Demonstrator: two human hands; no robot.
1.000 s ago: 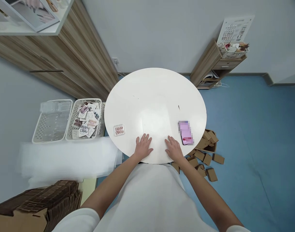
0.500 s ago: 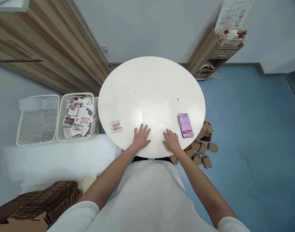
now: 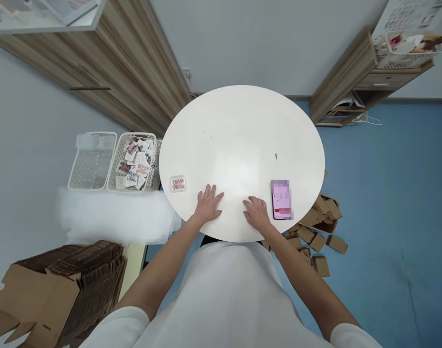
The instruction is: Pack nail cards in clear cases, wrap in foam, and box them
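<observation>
across the right and behind, a blue floor [image 3: 373,203] and a pale wall [image 3: 249,43]. at the upper left, a tall cabinet [image 3: 134,72] in streaked wood grain. in the middle, a white oval worktop [image 3: 238,116], directly in front of a white shirt [image 3: 228,295]. at the upper right, a low wooden unit [image 3: 344,77] with a drawer and open compartments, and a white basket [image 3: 391,59] of mixed small things on top. at the lower left, a thick stack of flattened brown cardboard [image 3: 49,299]; just beyond, a pile of white translucent sheets [image 3: 115,215]. past that, side by side, two white perforated baskets: the left basket [image 3: 111,161] with clear plastic inside, the right basket [image 3: 153,166] heaped with printed cards and close to the left edge of the worktop. beyond the lower right edge, small brown boxes [image 3: 321,266], some in a carton, others loose on the floor. on the near part of the worktop, a left hand [image 3: 207,205], palm down, with fingers spread apart, and a right hand [image 3: 257,212], palm down, with fingers slightly bent and thumb apart. just right of the right hand, a phone [image 3: 281,199], lying flat with a blurred pink screen. left of the left hand, well apart from the phone, a small clear case [image 3: 178,183] with rows of pinkish pieces.
</observation>
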